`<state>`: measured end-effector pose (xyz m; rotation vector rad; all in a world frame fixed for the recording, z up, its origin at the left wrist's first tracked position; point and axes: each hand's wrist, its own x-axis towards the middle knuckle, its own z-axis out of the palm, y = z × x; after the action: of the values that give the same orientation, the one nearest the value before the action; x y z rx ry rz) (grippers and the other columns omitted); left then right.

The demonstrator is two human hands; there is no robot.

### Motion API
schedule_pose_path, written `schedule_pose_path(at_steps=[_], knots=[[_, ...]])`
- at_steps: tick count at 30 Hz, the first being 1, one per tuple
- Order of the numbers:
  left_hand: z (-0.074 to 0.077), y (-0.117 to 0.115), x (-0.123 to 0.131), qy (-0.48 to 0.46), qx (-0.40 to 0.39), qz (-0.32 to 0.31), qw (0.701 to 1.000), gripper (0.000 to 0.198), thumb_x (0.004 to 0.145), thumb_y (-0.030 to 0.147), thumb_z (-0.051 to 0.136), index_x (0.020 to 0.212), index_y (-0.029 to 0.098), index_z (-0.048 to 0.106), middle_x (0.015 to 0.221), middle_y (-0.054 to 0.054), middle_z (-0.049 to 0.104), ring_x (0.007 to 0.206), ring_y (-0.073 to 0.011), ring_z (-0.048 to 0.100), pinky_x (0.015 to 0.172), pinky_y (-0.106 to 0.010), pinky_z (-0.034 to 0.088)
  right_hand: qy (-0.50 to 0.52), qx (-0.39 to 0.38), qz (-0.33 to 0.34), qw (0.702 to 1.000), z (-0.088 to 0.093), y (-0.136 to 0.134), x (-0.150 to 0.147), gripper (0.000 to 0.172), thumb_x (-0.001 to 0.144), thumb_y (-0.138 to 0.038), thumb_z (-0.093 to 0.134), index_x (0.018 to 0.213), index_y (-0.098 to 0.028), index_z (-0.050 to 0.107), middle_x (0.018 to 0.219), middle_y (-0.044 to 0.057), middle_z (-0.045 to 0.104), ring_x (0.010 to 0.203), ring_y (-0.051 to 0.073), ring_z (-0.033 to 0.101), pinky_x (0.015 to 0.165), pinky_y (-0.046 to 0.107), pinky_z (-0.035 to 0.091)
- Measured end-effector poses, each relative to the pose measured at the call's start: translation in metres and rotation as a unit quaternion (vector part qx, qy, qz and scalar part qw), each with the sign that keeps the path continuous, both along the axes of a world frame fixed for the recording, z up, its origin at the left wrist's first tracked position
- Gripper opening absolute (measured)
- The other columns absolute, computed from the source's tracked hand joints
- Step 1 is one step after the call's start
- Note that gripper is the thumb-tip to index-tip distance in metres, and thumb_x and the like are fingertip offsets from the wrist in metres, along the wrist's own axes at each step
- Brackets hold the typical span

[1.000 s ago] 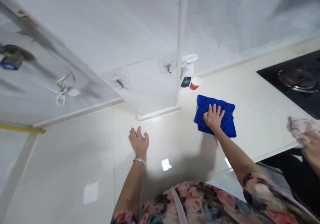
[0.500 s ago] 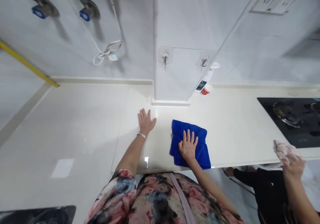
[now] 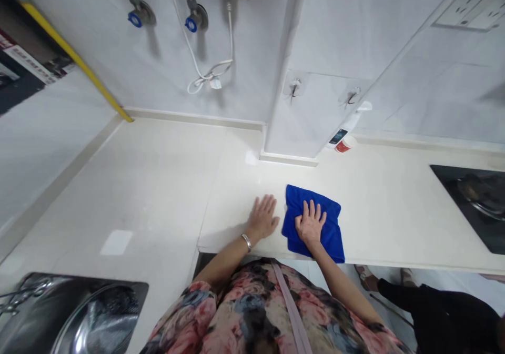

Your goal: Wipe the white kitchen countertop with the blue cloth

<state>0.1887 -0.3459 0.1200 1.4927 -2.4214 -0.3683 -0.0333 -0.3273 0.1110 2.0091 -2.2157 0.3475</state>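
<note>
A folded blue cloth (image 3: 329, 228) lies on the cream countertop (image 3: 165, 180) near its front edge. My right hand (image 3: 311, 223) presses flat on the cloth with its fingers spread. Just left of the cloth, my left hand (image 3: 263, 218) rests palm down on the bare counter, fingers stretched out, a silver bracelet on its wrist. The two hands are close together, almost touching across the cloth's left edge.
A white wall column (image 3: 300, 107) juts onto the counter behind the cloth, with a white spray bottle (image 3: 347, 128) and a small red cup (image 3: 345, 144) beside it. A black hob (image 3: 473, 206) lies at right, a steel sink (image 3: 79, 312) at lower left. Another person's dark clothing (image 3: 434, 306) shows below the counter.
The cloth, under my right hand, has slid left and nearer the front edge. My left hand has shifted to sit right beside it. The other person's hand with a pink rag has left view.
</note>
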Motion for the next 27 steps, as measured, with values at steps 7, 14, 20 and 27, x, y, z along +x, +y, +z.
schedule_pose_path(at_steps=[7,14,20,27], knots=[[-0.002,0.052,-0.004,-0.025,-0.016,-0.137,0.990,0.073,0.110,0.050,0.040,0.172,0.011,0.031,0.181,-0.013,0.027,0.170,-0.0263,0.018,0.140,-0.048,0.012,0.023,-0.022,0.008,0.999,-0.005,0.003,-0.002,0.063,0.097,-0.028,0.045,0.157,-0.012,0.057,0.166,0.019,0.050,0.157,0.043,0.038,0.127,0.070,0.028],[0.003,0.071,0.067,-0.051,0.029,-0.085,0.995,0.071,0.110,0.048,0.044,0.174,0.019,0.028,0.178,-0.010,0.034,0.168,-0.0235,0.026,0.138,-0.047,0.023,-0.011,-0.025,0.019,0.999,-0.003,0.004,-0.002,0.062,0.097,-0.027,0.047,0.156,-0.011,0.058,0.166,0.020,0.050,0.158,0.043,0.036,0.127,0.071,0.028],[0.009,0.093,0.144,-0.092,0.045,0.137,0.985,0.070,0.110,0.049,0.039,0.171,0.014,0.036,0.176,-0.015,0.036,0.166,-0.0299,0.030,0.137,-0.054,0.028,-0.038,-0.032,0.029,0.998,0.001,0.004,-0.004,0.061,0.097,-0.026,0.049,0.155,-0.010,0.058,0.166,0.021,0.050,0.158,0.045,0.035,0.126,0.074,0.029],[0.018,0.124,0.203,-0.106,0.048,0.392,0.913,0.067,0.108,0.048,0.042,0.167,0.016,0.046,0.178,-0.015,0.031,0.167,-0.0389,0.026,0.135,-0.063,0.026,-0.064,-0.067,0.051,0.994,-0.010,0.005,-0.011,0.061,0.095,-0.026,0.052,0.153,-0.008,0.059,0.163,0.025,0.052,0.157,0.048,0.037,0.122,0.079,0.031]])
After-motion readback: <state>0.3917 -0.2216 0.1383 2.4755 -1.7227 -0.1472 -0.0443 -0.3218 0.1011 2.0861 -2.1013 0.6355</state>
